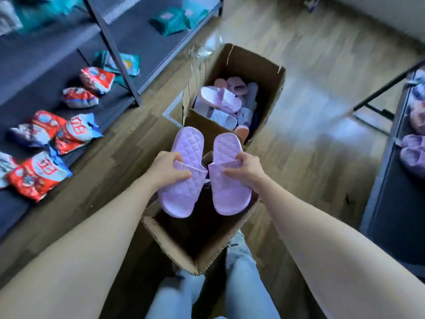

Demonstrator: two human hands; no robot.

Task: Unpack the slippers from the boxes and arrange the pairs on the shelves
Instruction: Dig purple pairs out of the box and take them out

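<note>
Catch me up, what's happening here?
A person is unpacking slippers. The left grip holds one lilac quilted foam slipper by its strap and the right grip holds the matching lilac slipper, both above the near open brown cardboard box. The far open cardboard box holds more pink and lilac slippers. Purple slippers sit on the dark shelf at right.

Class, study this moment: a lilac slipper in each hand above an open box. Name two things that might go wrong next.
1. The left hand and right hand hold the lilac slippers only at their straps; one may drop into the near box.
2. The far box stands just ahead on the floor; stepping towards the right shelf risks a stumble.
</note>
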